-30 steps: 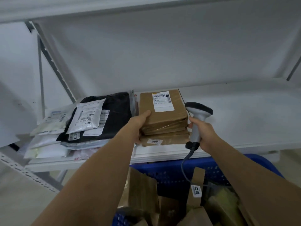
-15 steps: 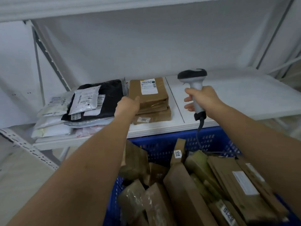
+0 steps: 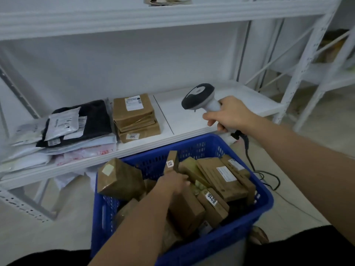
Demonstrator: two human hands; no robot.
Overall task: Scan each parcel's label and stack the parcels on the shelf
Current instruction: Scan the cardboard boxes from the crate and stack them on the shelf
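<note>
A blue basket [image 3: 266,203] full of brown cardboard parcels stands in front of the white shelf [image 3: 192,121]. My left hand [image 3: 172,182] is down inside the basket, its fingers curled over the upper end of a brown parcel [image 3: 185,212]. Beside it stands a thin upright parcel [image 3: 171,162] labelled 1218. My right hand [image 3: 229,115] grips the handle of the grey and white barcode scanner [image 3: 198,96], held above the shelf's bare right half. A stack of brown parcels [image 3: 135,117] with a white label on top lies on the shelf.
Left of the brown stack lies a pile of soft mailers, black and white [image 3: 76,122]. The scanner's cable [image 3: 255,167] hangs down to the floor right of the basket. A shelf board runs above, and another white rack [image 3: 315,54] stands to the right.
My left hand left the brown stack on the shelf and dropped into the basket onto a parcel. My right hand with the scanner shifted right and tilted. My view pulled back and down.
</note>
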